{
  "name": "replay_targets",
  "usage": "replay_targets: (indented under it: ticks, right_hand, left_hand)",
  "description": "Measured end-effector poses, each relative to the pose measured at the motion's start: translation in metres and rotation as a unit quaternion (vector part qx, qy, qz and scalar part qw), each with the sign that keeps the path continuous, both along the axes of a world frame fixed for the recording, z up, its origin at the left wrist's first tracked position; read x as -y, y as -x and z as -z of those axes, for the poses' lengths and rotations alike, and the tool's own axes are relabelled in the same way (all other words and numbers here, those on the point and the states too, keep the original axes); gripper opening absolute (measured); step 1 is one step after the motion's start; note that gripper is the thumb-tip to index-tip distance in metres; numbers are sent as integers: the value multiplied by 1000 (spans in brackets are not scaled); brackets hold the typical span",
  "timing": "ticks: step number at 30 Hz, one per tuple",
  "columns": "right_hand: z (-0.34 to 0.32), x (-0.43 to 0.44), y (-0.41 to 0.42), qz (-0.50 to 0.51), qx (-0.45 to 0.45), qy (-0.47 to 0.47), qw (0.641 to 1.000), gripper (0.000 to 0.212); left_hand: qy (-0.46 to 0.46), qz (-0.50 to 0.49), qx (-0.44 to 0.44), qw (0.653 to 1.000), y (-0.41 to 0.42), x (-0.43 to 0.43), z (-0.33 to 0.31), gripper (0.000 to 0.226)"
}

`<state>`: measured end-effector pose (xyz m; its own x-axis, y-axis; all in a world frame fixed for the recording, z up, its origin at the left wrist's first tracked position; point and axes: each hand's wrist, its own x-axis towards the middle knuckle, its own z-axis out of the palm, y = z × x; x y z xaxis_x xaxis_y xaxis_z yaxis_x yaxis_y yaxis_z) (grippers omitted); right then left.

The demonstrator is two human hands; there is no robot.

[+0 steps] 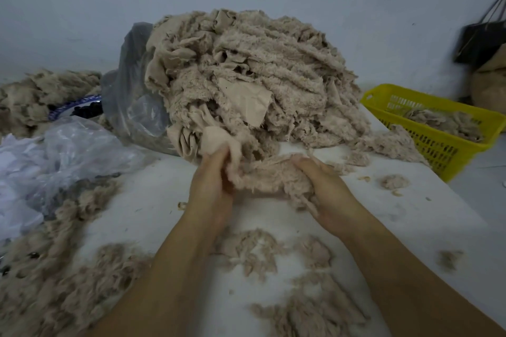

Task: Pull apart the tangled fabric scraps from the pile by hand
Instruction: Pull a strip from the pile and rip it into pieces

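Observation:
A big pile of beige fleecy fabric scraps (254, 74) rises at the back of the white table (153, 200). At its front foot a fluffy beige scrap (267, 175) stretches between my two hands. My left hand (210, 183) grips its left end, where a smooth pale strip runs up into the pile. My right hand (325, 186) curls round its right end, with threads hanging below the palm.
A yellow slotted basket (438, 142) with some scraps stands at the right. Clear plastic bags (82, 150) lie at the left, one grey bag (131, 85) against the pile. Loose fluff tufts (254, 249) litter the table front and left. A dark bag (482, 38) hangs at far right.

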<state>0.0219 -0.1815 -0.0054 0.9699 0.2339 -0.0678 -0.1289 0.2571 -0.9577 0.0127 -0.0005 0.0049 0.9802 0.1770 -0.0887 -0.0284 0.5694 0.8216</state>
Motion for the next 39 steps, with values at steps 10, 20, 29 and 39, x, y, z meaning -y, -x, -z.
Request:
replay_targets:
  ticks: [10,20,29,39]
  right_hand:
    - [-3,0,2,-43,-45,-101,993,25]
    - [-4,5,0,35,76,-43,996,45]
    - [2,-24,15,-57,245,270,929,40]
    - [-3,-10,11,-2,136,161,978,19]
  left_hand:
    - [-340,69,48,937,10,15,13,26]
    - [109,149,-87,979,0,0,7,23]
    - [177,323,-157,917,5,-4,5,30]
    - [210,297,-133,922,8,0,-2,38]
